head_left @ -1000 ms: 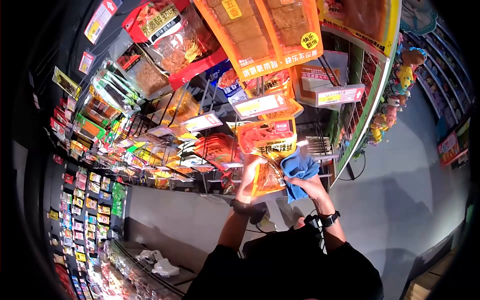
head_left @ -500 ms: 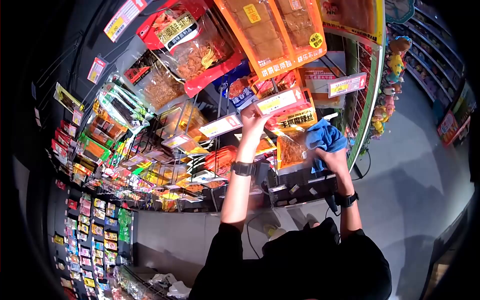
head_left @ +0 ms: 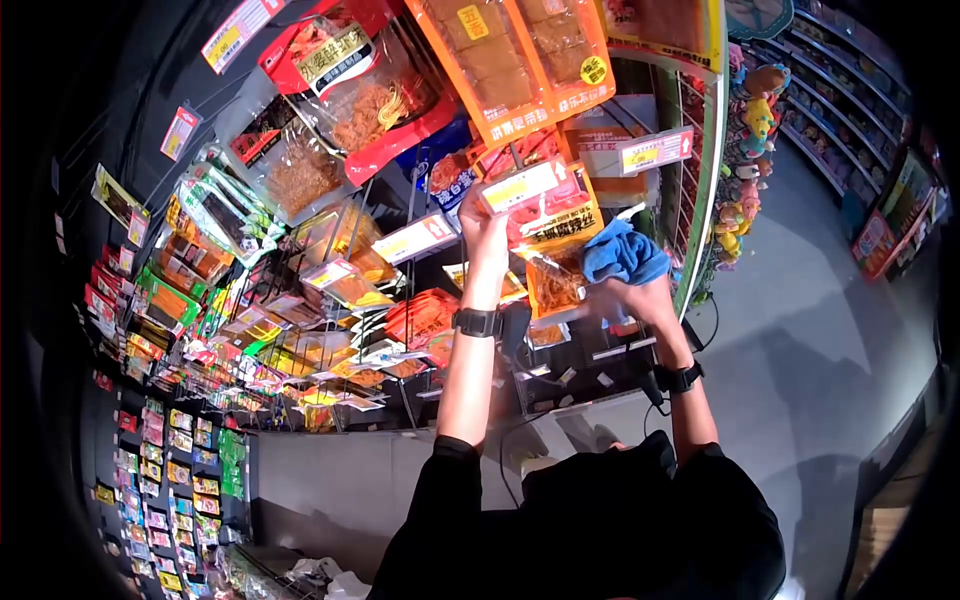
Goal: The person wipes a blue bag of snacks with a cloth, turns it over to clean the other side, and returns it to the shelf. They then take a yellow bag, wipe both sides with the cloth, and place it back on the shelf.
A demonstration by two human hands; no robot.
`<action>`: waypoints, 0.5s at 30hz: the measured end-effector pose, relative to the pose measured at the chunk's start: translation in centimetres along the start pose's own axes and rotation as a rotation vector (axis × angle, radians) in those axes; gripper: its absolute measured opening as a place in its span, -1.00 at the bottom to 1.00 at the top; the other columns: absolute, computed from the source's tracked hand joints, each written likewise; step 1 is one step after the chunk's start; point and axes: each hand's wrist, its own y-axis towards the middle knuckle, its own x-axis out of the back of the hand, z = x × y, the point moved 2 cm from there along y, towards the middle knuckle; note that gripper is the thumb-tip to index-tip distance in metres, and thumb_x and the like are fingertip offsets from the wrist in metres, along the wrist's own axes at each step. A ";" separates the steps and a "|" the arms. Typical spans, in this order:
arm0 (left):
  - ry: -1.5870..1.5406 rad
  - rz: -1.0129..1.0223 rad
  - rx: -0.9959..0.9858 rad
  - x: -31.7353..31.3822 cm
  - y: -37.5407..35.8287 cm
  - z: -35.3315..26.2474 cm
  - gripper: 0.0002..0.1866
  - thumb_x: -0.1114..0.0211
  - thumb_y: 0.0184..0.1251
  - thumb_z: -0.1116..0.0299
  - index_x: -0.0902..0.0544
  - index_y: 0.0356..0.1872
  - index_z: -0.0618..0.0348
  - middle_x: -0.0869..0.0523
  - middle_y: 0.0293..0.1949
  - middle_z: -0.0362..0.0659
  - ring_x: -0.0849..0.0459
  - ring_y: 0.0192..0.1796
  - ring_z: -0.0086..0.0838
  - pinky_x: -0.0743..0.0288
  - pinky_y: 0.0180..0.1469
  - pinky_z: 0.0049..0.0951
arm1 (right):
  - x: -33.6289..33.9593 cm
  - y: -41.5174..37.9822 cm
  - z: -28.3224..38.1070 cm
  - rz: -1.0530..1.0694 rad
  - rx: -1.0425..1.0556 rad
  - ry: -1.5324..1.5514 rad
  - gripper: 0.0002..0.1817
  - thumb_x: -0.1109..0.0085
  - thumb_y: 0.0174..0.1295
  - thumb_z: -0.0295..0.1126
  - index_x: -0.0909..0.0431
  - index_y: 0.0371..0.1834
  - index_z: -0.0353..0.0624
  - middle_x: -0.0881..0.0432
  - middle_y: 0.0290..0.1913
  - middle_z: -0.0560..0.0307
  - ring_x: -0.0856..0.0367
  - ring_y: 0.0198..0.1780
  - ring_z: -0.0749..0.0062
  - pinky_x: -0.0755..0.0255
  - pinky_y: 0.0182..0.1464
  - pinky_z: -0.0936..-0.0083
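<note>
Along the shop rack (head_left: 585, 387), the orange packet (head_left: 556, 240) sits between the left hand (head_left: 483, 232), grip unclear, and the right hand (head_left: 645, 297), clutching a blue cloth (head_left: 625, 252). Hanging seems the step; alignment looks needed next.

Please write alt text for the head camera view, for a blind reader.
A person's right hand holds a blue cloth beside a snack packet; the left hand is by a price tag. More packets hang around them.
</note>
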 end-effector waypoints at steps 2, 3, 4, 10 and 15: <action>-0.006 0.027 -0.014 -0.5 -0.3 -0.6 -0.75 -0.21 0.08 0.66 -0.50 -0.18 0.27 -0.63 -0.21 -0.20 -0.59 -0.16 -0.61 -0.48 -0.10 -0.58 | 0.3 -0.2 0.1 0.033 -0.060 0.054 -0.58 -0.31 -0.19 -0.59 -0.46 -0.16 -0.33 -0.60 -0.22 0.18 -0.54 -0.16 0.58 -0.42 -0.02 0.57; 0.008 0.016 -0.021 -0.7 -0.3 -0.7 -0.76 -0.21 0.08 0.64 -0.50 -0.19 0.27 -0.62 -0.22 -0.21 -0.58 -0.17 -0.61 -0.48 -0.10 -0.58 | 0.5 -0.2 0.4 0.036 -0.070 0.055 -0.58 -0.31 -0.19 -0.59 -0.46 -0.16 -0.33 -0.60 -0.23 0.18 -0.53 -0.16 0.59 -0.42 -0.02 0.57; 0.024 0.003 -0.028 -0.8 -0.4 -0.8 -0.78 -0.22 0.09 0.63 -0.50 -0.20 0.27 -0.62 -0.23 -0.21 -0.58 -0.18 -0.62 -0.48 -0.10 -0.59 | 0.5 -0.2 0.5 0.034 -0.063 0.060 -0.59 -0.30 -0.18 -0.60 -0.46 -0.16 -0.33 -0.60 -0.23 0.19 -0.53 -0.16 0.59 -0.42 -0.02 0.57; 0.093 0.013 -0.176 -1.5 0.7 -1.6 -0.82 -0.25 0.13 0.55 -0.39 -0.49 0.17 -0.51 -0.48 -0.34 -0.45 -0.38 -0.76 -0.36 -0.28 -0.67 | 0.4 0.5 2.1 0.036 -0.022 0.131 -0.65 -0.26 -0.16 -0.62 -0.50 -0.20 -0.31 -0.61 -0.26 0.21 -0.55 -0.20 0.59 -0.42 -0.04 0.59; 0.148 0.020 -0.192 -1.5 1.5 -1.4 -0.82 -0.22 0.16 0.55 -0.37 -0.51 0.15 -0.53 -0.50 -0.32 -0.46 -0.39 -0.75 -0.36 -0.32 -0.68 | 0.1 0.8 1.5 0.035 -0.003 0.118 -0.66 -0.27 -0.14 -0.60 -0.51 -0.20 -0.30 -0.62 -0.25 0.21 -0.56 -0.20 0.59 -0.43 -0.05 0.58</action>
